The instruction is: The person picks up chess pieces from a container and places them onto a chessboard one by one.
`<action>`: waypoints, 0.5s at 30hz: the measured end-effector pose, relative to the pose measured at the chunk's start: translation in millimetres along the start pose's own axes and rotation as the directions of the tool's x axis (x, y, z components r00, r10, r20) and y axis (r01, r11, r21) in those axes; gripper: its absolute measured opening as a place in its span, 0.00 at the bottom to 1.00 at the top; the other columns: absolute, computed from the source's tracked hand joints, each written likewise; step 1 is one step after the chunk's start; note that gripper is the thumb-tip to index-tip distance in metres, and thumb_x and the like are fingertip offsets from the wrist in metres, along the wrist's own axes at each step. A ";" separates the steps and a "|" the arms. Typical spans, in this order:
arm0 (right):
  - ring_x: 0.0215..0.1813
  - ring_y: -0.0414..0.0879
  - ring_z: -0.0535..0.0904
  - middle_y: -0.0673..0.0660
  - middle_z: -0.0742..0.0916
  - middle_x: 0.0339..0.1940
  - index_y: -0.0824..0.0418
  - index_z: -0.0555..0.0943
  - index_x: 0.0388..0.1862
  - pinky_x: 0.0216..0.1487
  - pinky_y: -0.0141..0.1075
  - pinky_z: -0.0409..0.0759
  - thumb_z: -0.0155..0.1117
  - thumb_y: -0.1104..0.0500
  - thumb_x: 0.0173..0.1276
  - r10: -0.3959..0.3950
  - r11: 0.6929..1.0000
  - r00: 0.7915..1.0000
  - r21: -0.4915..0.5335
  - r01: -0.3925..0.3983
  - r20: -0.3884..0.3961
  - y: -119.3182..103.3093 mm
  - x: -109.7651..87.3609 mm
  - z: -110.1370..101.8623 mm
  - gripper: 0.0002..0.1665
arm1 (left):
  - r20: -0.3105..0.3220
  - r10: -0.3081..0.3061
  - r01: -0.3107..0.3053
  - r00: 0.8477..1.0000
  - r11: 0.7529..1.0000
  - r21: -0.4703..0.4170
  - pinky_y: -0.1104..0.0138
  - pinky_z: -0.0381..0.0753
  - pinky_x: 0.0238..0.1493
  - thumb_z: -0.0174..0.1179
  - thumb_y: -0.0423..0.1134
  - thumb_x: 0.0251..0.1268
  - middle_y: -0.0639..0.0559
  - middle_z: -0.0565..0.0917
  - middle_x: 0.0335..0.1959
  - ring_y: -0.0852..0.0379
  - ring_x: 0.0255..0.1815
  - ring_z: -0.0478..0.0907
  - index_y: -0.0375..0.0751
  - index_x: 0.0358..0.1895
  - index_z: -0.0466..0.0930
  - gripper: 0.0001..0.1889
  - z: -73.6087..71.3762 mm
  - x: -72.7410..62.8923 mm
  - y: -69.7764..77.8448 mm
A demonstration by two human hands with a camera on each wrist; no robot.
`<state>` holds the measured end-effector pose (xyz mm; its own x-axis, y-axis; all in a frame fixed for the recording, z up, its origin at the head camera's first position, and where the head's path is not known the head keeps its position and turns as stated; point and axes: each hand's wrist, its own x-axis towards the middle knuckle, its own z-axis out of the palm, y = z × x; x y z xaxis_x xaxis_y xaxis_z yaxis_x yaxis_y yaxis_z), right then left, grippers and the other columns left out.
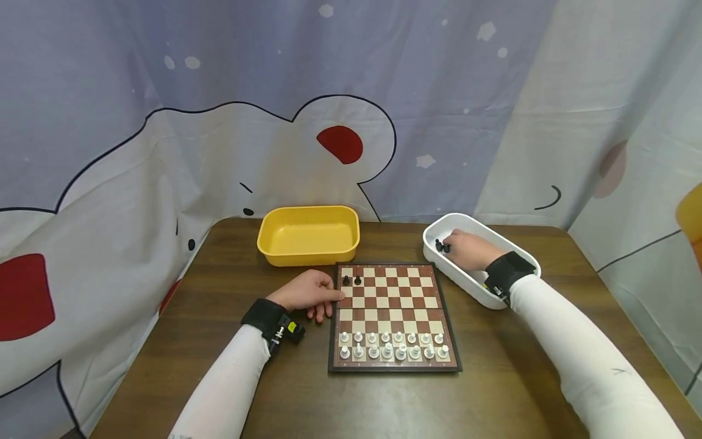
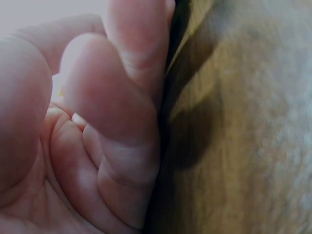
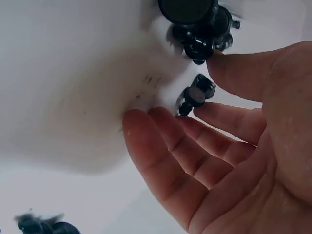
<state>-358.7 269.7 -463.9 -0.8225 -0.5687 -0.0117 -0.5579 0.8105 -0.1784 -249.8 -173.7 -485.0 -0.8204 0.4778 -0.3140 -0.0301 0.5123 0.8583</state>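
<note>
A brown-and-cream chessboard (image 1: 389, 314) lies on the table, with two rows of white chess pieces (image 1: 387, 351) along its near side. Two black pawns (image 1: 358, 280) stand at its far left corner. My left hand (image 1: 309, 292) rests by the board's left edge, fingertips over the rim, other fingers loosely bent above the wood. Inside a white bin (image 1: 439, 221), my right hand (image 1: 470, 249) reaches down among black chess pieces (image 3: 197, 41). In the right wrist view its thumb is right at a cluster of them, and a small black piece (image 3: 196, 94) lies close to the bent fingertips.
A yellow bin (image 1: 308, 236) stands at the back of the table, left of centre, just beyond the board. More black pieces (image 3: 46, 225) lie elsewhere in the white bin. A printed curtain (image 1: 263, 158) hangs behind the wooden table (image 1: 307, 402).
</note>
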 end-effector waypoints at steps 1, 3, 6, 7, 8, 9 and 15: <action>0.42 0.53 0.83 0.60 0.85 0.42 0.66 0.89 0.49 0.52 0.55 0.84 0.65 0.60 0.81 -0.003 1.000 1.000 0.004 0.003 -0.003 -0.2 0.3 1.2 0.11 | 0.001 0.000 0.000 1.000 1.000 -0.001 0.70 0.78 0.19 0.71 0.50 0.80 0.42 0.91 0.27 0.57 0.17 0.84 0.37 0.37 0.83 0.19 0.0 0.2 -0.5; 0.40 0.51 0.81 0.59 0.84 0.40 0.64 0.89 0.46 0.51 0.54 0.84 0.64 0.62 0.80 -0.001 1.000 1.000 0.015 0.002 -0.009 -0.8 0.7 3.5 0.09 | 0.001 -0.003 0.003 1.000 1.000 -0.001 0.70 0.78 0.19 0.71 0.50 0.80 0.42 0.91 0.27 0.57 0.17 0.84 0.37 0.36 0.83 0.19 0.0 0.7 -1.6; 0.38 0.50 0.79 0.57 0.84 0.38 0.63 0.90 0.44 0.49 0.54 0.83 0.65 0.63 0.78 0.007 0.999 1.000 0.032 -0.006 -0.022 -1.7 0.1 5.9 0.08 | 0.001 -0.005 0.005 1.000 1.000 -0.001 0.69 0.78 0.18 0.71 0.51 0.79 0.42 0.91 0.27 0.56 0.17 0.84 0.37 0.36 0.83 0.20 0.0 1.9 -2.9; 0.38 0.50 0.79 0.57 0.84 0.37 0.63 0.90 0.43 0.49 0.53 0.83 0.65 0.63 0.78 0.010 0.999 1.000 0.037 -0.009 -0.023 -1.8 -0.3 6.5 0.07 | 0.001 -0.007 0.007 1.000 1.000 0.000 0.69 0.78 0.18 0.72 0.51 0.79 0.42 0.91 0.27 0.56 0.17 0.85 0.37 0.36 0.83 0.20 -0.2 2.0 -2.9; 0.38 0.50 0.79 0.57 0.84 0.37 0.63 0.91 0.43 0.48 0.54 0.83 0.66 0.64 0.77 0.014 0.999 1.000 0.045 -0.013 -0.023 -2.0 -0.6 7.0 0.08 | 0.001 -0.007 0.007 1.000 1.000 0.002 0.69 0.79 0.18 0.72 0.51 0.79 0.42 0.91 0.27 0.56 0.17 0.85 0.37 0.36 0.83 0.20 -0.2 2.3 -3.0; 0.38 0.50 0.79 0.57 0.84 0.37 0.63 0.91 0.43 0.48 0.53 0.83 0.66 0.63 0.77 0.018 0.999 1.000 0.051 -0.017 -0.023 -2.3 -1.0 7.2 0.08 | 0.001 -0.008 0.008 1.000 1.000 0.004 0.69 0.79 0.18 0.72 0.51 0.79 0.42 0.91 0.27 0.56 0.17 0.85 0.37 0.36 0.83 0.20 -0.3 2.7 -3.1; 0.44 0.55 0.86 0.58 0.90 0.40 0.66 0.93 0.47 0.54 0.55 0.85 0.67 0.64 0.76 0.032 0.997 0.999 0.077 -0.029 -0.031 -2.6 -3.9 7.6 0.10 | 0.001 -0.005 0.005 1.000 1.000 0.010 0.69 0.79 0.18 0.71 0.50 0.79 0.42 0.91 0.27 0.56 0.17 0.84 0.37 0.36 0.83 0.19 -0.7 3.3 -1.6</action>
<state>-353.2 268.8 -470.9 -0.8428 -0.5381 0.0127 -0.5233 0.8137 -0.2532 -252.9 -173.5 -487.1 -0.8196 0.4764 -0.3184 -0.0280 0.5216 0.8527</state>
